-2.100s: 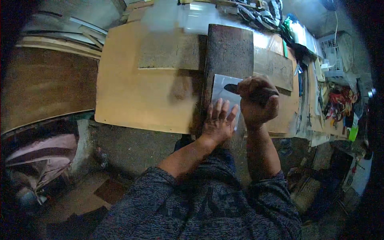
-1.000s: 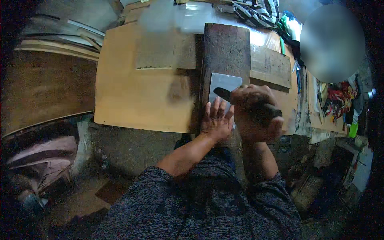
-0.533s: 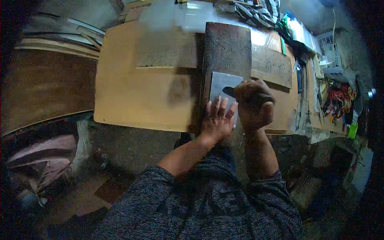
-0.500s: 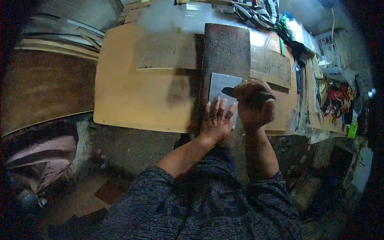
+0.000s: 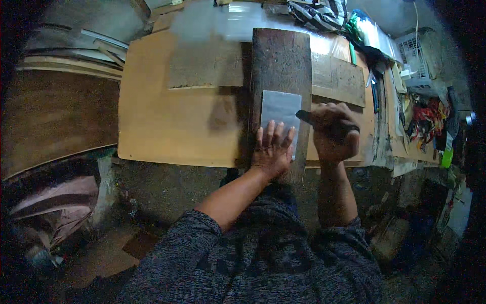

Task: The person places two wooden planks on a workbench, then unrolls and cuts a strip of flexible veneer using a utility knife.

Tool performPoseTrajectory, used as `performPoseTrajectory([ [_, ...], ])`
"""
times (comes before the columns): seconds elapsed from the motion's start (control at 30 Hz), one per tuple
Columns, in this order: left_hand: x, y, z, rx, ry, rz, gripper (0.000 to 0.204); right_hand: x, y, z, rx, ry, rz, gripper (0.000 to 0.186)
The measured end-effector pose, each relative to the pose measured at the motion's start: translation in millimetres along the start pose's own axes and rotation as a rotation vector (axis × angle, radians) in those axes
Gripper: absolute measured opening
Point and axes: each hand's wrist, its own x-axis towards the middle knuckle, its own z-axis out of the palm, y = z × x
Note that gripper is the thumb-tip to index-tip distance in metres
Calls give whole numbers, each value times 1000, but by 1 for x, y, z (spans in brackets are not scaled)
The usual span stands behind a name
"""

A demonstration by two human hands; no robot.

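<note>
While a brown panel (image 5: pixel 63 109) fills the far left, a tan tabletop (image 5: pixel 172 124) spreads beside it toward the centre. A thin greyish board (image 5: pixel 205 66) lies flat on its far part. Just right of that board, a long dark plank (image 5: pixel 281 55) runs straight away from the person across the tabletop. The person's left grip (image 5: pixel 273 157), a bare hand, rests palm down with its fingers slightly apart and pointing away, covering the near part of a pale grey sheet (image 5: pixel 281 105). This rectangular sheet lies flat on the plank; its uncovered far part extends beyond the fingertips, and a strip of it shows right of the hand. At the sheet's right edge appears the tip of a dark tool (image 5: pixel 305 117), angled up and left; whether tip and sheet touch, I cannot tell. The right grip (image 5: pixel 336 134) is a fist clamped around that tool, right of the sheet and apart from the left grip. Farther right are a second greyish board (image 5: pixel 341 78), a white basket (image 5: pixel 412 53) and a tangled red bundle (image 5: pixel 428 119).
</note>
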Motion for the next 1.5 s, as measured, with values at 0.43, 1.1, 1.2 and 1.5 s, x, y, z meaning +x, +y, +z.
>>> performPoseTrajectory([
  [0.43,-4,-4,8,-6,51,62,53,-8,1,5,203,198,26,63],
  [1.1,-11,-9,14,-105,226,58,47,-20,21,31,68,-1,114,60],
  [1.2,-14,0,21,21,165,39,47,-16,24,19,31,40,120,62],
  [1.5,-5,-4,9,-49,77,74,49,-14,10,6,-66,-11,116,62],
])
